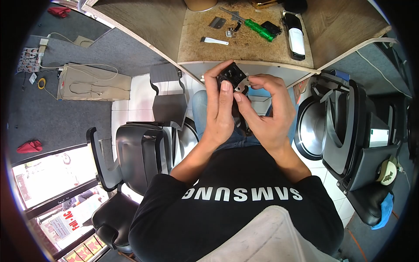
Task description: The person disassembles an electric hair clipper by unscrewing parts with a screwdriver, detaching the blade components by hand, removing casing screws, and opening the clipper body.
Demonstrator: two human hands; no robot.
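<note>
A speckled brown worktop [248,54] forms the floor of an open wooden compartment [345,32], in a room with white floor tiles [131,91]. Black chairs stand on both sides, the left one [137,146] near a bright window [52,170]. The compartment holds a green-handled screwdriver [260,31], a small white brush [216,41], a metal plate [217,22] and a black-and-white clipper [296,41]. A round tan container [200,4] is cut off above, its contents hidden. Further left, a cable lies across a brown box [94,89]. Above the person's lap, just before the worktop's edge, is a black device [233,74]: the left hand's [220,109] fingers wrap it, while the right hand's [270,109] thumb and forefinger grip its metal-edged side.
</note>
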